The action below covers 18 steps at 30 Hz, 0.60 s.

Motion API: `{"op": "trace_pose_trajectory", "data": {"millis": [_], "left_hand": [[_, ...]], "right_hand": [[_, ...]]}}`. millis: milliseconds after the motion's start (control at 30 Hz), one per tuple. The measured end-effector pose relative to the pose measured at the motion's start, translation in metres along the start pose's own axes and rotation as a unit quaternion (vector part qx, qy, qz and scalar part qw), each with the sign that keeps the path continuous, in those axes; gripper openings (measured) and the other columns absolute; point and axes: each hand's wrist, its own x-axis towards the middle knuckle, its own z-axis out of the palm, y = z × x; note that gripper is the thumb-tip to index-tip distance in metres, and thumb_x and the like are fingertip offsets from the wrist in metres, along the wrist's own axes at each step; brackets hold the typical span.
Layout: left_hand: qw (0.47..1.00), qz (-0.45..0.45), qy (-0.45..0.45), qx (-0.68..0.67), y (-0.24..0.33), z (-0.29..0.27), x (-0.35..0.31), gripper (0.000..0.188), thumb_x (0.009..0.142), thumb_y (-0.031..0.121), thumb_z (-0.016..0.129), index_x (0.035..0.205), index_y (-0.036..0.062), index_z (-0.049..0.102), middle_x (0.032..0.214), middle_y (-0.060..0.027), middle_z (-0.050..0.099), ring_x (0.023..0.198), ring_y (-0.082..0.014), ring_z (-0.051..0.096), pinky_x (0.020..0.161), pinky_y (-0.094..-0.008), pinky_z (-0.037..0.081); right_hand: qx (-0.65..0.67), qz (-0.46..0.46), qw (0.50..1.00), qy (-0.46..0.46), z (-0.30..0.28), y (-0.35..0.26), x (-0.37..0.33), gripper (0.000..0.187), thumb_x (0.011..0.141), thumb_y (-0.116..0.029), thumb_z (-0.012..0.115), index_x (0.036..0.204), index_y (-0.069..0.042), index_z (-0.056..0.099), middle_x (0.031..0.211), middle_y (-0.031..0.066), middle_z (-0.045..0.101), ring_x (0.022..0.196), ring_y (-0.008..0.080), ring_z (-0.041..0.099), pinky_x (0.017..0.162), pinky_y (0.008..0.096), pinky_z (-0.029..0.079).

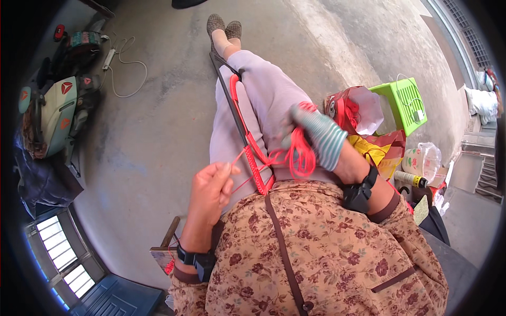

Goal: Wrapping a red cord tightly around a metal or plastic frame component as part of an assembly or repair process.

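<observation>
A long black bar (232,99) runs along my lap between my legs, with a red band (235,89) beside its upper part. Nearer to me, tight turns of red cord wrap its lower part (253,167). My left hand (208,190) is bare and closed, pinching a strand of the cord just left of the wrapped part. On the other side, my right hand (316,134) wears a striped teal and white glove, slightly blurred. It grips a looped bundle of red cord (301,156), from which strands reach across to the bar.
To my right stand a red bag (360,109), a green plastic stool (403,108) with a white cable, a yellow bag (369,151) and a cone of pale thread (411,179). A scooter (60,102) is at far left, near a white power strip (109,59).
</observation>
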Motion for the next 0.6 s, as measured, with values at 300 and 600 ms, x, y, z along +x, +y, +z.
{"op": "trace_pose_trajectory", "data": {"millis": [300,600], "left_hand": [[0.982,0.000,-0.136,-0.131,-0.016,-0.022,-0.023,0.025,0.096,0.023,0.049,0.095,-0.0003,0.059,0.062,-0.0031,0.052,0.045,-0.0084,0.042,0.039,-0.0194,0.031],[0.971,0.226,-0.054,-0.055,0.004,0.005,0.020,0.034,0.094,0.016,0.047,0.123,-0.0018,0.049,0.127,-0.0153,0.051,0.105,-0.0223,0.056,0.067,-0.0272,0.053]], "right_hand": [[0.167,-0.159,0.961,0.153,-0.086,-0.053,0.018,0.019,0.089,-0.020,0.060,0.092,-0.002,0.054,0.086,0.0093,0.059,0.071,0.0177,0.059,0.069,0.0339,0.053],[-0.695,-0.366,0.612,0.097,-0.029,-0.033,0.008,0.025,0.086,-0.026,0.056,0.102,-0.009,0.064,0.097,0.0150,0.060,0.080,0.0321,0.061,0.073,0.0357,0.051]]}}
